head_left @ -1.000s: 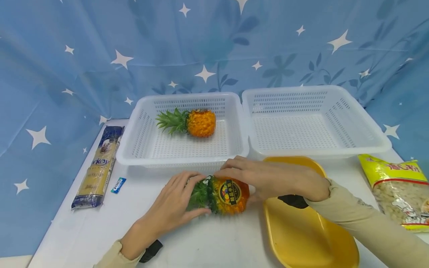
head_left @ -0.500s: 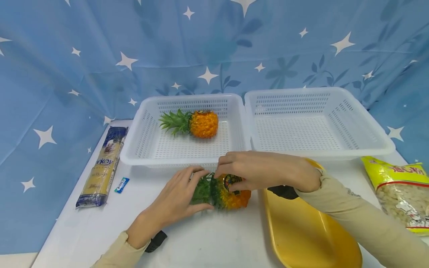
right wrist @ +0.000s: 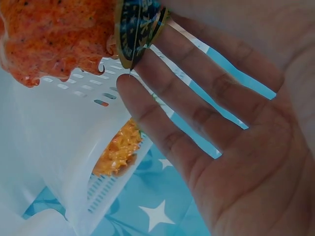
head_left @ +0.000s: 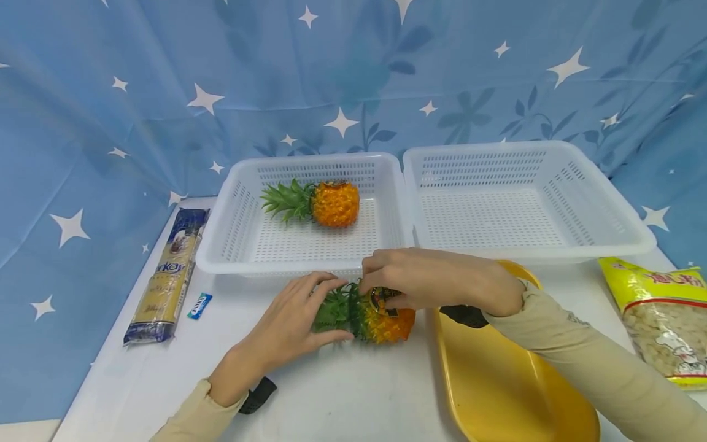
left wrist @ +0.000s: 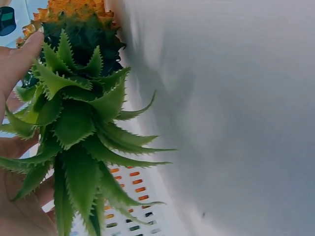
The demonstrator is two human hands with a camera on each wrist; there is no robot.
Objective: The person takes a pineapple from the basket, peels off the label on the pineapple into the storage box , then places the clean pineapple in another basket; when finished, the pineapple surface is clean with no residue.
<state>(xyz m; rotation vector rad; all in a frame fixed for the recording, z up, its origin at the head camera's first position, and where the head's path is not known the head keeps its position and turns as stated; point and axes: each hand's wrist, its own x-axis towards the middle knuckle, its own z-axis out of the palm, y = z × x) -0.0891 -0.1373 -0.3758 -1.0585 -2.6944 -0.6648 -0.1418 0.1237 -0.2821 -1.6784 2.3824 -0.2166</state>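
Note:
A pineapple (head_left: 381,320) with an orange body and green crown lies on its side on the white table. My left hand (head_left: 301,316) holds it around the crown (left wrist: 74,128), thumb on the near side and fingers on the far side. Over the body, my right hand (head_left: 405,279) pinches the round black-and-gold label (head_left: 382,299) between thumb and fingers. In the right wrist view that label (right wrist: 133,32) stands out from the body at the fingertips. A second pineapple (head_left: 336,204) lies in the left white basket (head_left: 298,265).
To the right of that basket stands another white basket (head_left: 530,252). A yellow tray (head_left: 491,380) sits under my right forearm. On the left lie a long pasta pack (head_left: 168,276) and a small blue-green packet (head_left: 199,306); a yellow bag of pasta (head_left: 665,325) is at the right edge.
My right hand has moved left from the pineapple's right end onto its label, with the thumb now over it. The left hand has stayed around the crown.

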